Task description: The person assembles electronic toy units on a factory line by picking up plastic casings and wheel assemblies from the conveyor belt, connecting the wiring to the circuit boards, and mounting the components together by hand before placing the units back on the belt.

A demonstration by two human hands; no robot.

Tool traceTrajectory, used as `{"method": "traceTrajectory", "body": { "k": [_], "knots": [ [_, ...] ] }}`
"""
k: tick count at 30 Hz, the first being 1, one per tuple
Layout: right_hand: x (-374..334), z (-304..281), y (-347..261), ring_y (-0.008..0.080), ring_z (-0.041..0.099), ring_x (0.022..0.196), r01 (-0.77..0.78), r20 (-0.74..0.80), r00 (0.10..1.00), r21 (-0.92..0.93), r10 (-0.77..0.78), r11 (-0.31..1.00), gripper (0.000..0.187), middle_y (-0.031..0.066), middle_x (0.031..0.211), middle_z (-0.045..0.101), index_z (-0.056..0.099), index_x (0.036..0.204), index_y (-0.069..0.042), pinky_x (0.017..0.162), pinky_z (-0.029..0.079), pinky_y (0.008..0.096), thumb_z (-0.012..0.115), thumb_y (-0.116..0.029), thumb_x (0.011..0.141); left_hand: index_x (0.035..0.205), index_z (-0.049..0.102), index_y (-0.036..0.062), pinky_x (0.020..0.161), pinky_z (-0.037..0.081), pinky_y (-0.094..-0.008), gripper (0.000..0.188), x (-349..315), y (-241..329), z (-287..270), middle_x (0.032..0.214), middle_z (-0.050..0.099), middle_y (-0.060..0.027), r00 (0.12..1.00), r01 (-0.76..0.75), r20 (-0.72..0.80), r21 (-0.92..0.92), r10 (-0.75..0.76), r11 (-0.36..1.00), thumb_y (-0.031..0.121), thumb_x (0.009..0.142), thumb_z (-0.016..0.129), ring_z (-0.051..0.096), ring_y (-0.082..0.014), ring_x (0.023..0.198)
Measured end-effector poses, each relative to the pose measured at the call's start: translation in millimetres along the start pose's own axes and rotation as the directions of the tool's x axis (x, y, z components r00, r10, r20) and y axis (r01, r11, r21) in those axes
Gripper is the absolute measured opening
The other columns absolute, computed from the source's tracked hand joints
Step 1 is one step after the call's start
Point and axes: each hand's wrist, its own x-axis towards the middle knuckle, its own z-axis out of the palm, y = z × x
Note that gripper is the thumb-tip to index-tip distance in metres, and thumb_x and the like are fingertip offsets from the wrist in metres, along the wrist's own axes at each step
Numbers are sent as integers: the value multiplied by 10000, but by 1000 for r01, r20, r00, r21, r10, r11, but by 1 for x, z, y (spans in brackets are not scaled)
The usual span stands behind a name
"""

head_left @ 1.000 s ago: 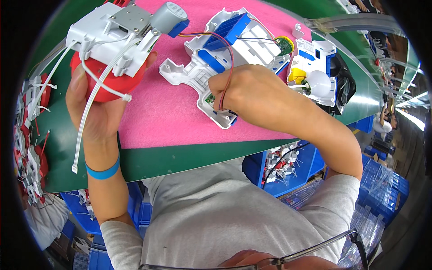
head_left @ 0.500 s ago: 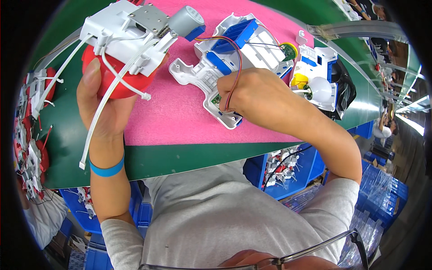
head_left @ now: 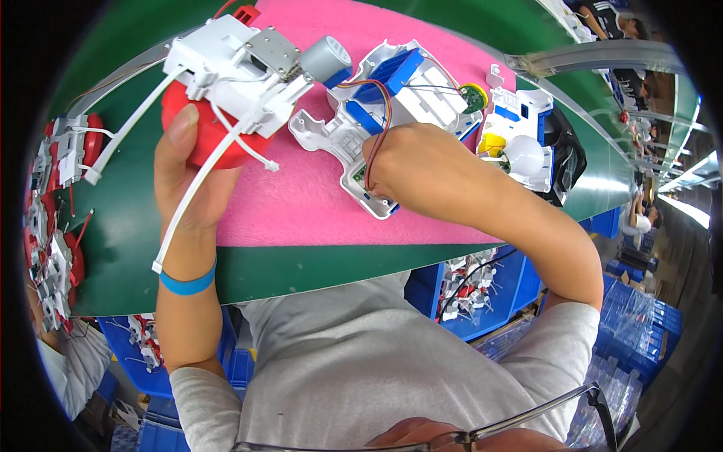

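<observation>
My left hand is closed around the red base of a motor assembly, a white plastic block with a silver cylindrical motor and loose white cables. The assembly is held up over the table's left part. Thin red, brown and yellow wires arch from the motor to my right hand. That hand's fingers are bent and pinched at the wires' end, over a small green board in the handle of an open white and blue housing shell. The fingertips and the wire end are partly hidden.
A pink cloth covers part of the green table. At right lies a second housing half with a white dome, beside a black bag. Similar red and white assemblies line the left edge. Blue bins stand below.
My left hand has moved the motor assembly right and slightly nearer to me, so the wires bunch closer together. The housing has shifted a little; my right hand stays at its handle.
</observation>
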Motion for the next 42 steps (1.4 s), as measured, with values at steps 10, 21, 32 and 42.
{"method": "traceTrajectory", "body": {
  "k": [10, 21, 32, 42],
  "knots": [
    [20, -8, -4, 324, 625, 734, -64, 85, 994, -69, 70, 996, 146, 134, 737, 617, 617, 667, -18, 641, 491, 408, 721, -108, 620, 1325, 299, -49, 994, 414, -434, 665, -1, -1, 13, 1249, 475, -195, 995, -23, 97, 18, 21, 1000, 270, 823, 596, 499, -303, 1168],
    [36, -18, -17, 315, 641, 730, -99, 179, 975, -188, 133, 977, 165, 160, 752, 646, 654, 682, -25, 645, 506, 386, 741, -103, 566, 1348, 281, -33, 993, 417, -426, 651, 1, -4, 18, 1274, 451, -189, 995, -4, 103, -67, 11, 998, 207, 823, 583, 483, -295, 1185],
    [17, -14, -17, 289, 637, 756, -213, 95, 968, -175, 231, 961, 193, 143, 753, 631, 637, 732, -32, 637, 503, 384, 746, -151, 625, 1312, 327, -14, 968, 427, -417, 652, 3, 2, 26, 1228, 494, -155, 982, -39, 179, -135, 63, 990, 269, 808, 627, 509, -267, 1139],
    [-28, -72, -43, 160, 563, 589, -64, -469, 840, 417, 275, 907, 85, 85, 694, 614, 640, 780, -1, 553, 443, 274, 694, -50, 737, 1285, 325, 65, 957, 413, -369, 785, 4, 2, 25, 1246, 411, -132, 734, -631, 232, 581, 639, 514, 124, 650, 782, 483, -242, 1114]
  ]
}}
